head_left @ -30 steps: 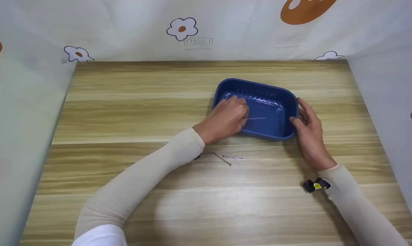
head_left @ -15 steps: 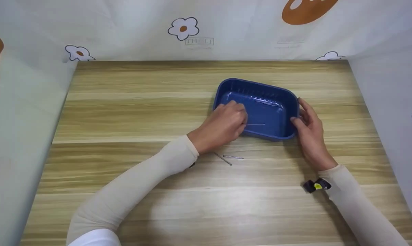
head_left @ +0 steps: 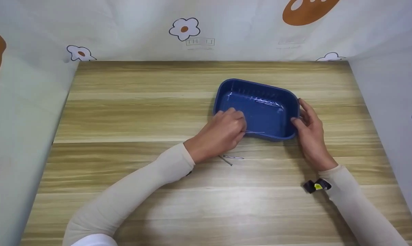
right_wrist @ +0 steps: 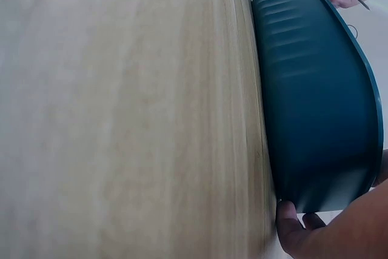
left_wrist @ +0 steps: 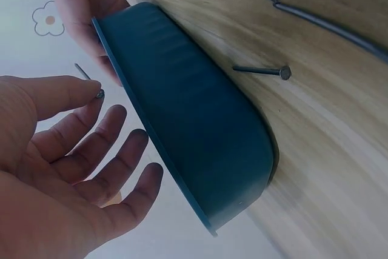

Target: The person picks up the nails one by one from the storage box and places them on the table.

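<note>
Fingers of our left hand (head_left: 219, 131) pinch a nail (head_left: 256, 132), long axis left to right, by the near edge of the tub (head_left: 265, 118); our right hand (head_left: 310, 131) grips its right end. Loose nails (head_left: 233, 157) lie nearer us, closest to the left hand.

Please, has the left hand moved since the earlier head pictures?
Yes. In the head view, the left hand has moved away from the far edge of the table, toward its near side, and slightly to the left.
</note>
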Tool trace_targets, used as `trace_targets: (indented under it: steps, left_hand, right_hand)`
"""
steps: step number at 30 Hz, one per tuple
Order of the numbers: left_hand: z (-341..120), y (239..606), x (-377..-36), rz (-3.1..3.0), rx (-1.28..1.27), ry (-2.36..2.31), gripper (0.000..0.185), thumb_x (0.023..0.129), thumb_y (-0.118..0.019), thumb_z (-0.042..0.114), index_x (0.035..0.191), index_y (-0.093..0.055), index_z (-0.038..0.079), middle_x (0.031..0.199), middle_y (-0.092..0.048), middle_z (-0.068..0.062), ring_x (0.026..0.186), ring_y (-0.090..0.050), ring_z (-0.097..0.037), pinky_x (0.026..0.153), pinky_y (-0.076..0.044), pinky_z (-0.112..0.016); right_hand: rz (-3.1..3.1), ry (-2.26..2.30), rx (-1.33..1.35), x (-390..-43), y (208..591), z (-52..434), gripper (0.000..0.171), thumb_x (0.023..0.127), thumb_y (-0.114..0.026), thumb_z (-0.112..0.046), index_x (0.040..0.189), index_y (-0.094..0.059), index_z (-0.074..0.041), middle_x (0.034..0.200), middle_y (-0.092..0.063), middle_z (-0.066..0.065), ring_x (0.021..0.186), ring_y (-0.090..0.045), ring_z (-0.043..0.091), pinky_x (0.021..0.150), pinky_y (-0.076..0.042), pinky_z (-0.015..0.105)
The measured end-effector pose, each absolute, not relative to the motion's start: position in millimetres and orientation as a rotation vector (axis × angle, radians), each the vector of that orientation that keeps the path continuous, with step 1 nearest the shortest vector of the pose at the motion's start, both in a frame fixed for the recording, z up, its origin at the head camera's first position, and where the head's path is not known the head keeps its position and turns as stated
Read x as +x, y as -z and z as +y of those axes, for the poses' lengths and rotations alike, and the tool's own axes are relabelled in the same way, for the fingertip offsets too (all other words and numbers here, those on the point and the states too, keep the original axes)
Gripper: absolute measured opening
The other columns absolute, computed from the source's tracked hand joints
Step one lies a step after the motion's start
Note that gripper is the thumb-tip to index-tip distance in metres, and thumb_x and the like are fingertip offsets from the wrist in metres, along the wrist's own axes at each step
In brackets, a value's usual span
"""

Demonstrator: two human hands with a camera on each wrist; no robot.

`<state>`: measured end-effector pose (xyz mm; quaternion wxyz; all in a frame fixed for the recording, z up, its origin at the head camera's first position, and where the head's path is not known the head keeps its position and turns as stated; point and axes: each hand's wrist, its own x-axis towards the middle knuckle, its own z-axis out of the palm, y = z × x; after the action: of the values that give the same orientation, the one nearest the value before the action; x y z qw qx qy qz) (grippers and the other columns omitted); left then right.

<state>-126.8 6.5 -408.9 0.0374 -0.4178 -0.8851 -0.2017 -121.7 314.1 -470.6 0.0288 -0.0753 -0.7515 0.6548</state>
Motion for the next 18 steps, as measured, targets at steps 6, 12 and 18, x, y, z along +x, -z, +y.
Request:
trace_targets:
  steps: [6,12,18]
  left_hand:
    - [3,410,-119,-2.702,-1.290,0.638,0.015,0.105,-0.068,0.007,0.098,-0.082,0.005,0.107,-0.076,-0.007,0.099,-0.065,-0.027,0.075,-0.052,-0.037]
    - [-3,412,-111,-2.674,-1.308,0.682,0.013,0.103,-0.070,0.005,0.098,-0.081,0.005,0.104,-0.076,-0.007,0.097,-0.064,-0.026,0.077,-0.053,-0.037]
    - [-7,414,-104,-2.617,-1.317,0.713,0.013,0.100,-0.069,0.000,0.095,-0.079,0.005,0.100,-0.073,-0.006,0.093,-0.063,-0.027,0.073,-0.051,-0.037]
  right_hand:
    - [-2.315,-2.022,-0.231,-122,471,314,0.064,0.110,-0.050,0.004,0.171,-0.037,-0.008,0.164,-0.050,0.024,0.140,-0.055,0.026,0.104,-0.051,0.017]
    - [-2.300,-2.020,-0.226,-122,470,313,0.064,0.109,-0.050,0.006,0.171,-0.038,-0.007,0.161,-0.053,0.023,0.137,-0.057,0.024,0.104,-0.052,0.018]
    - [-2.330,-2.006,-0.220,-122,470,314,0.064,0.109,-0.050,0.005,0.171,-0.037,-0.007,0.164,-0.050,0.023,0.143,-0.054,0.025,0.106,-0.049,0.017]
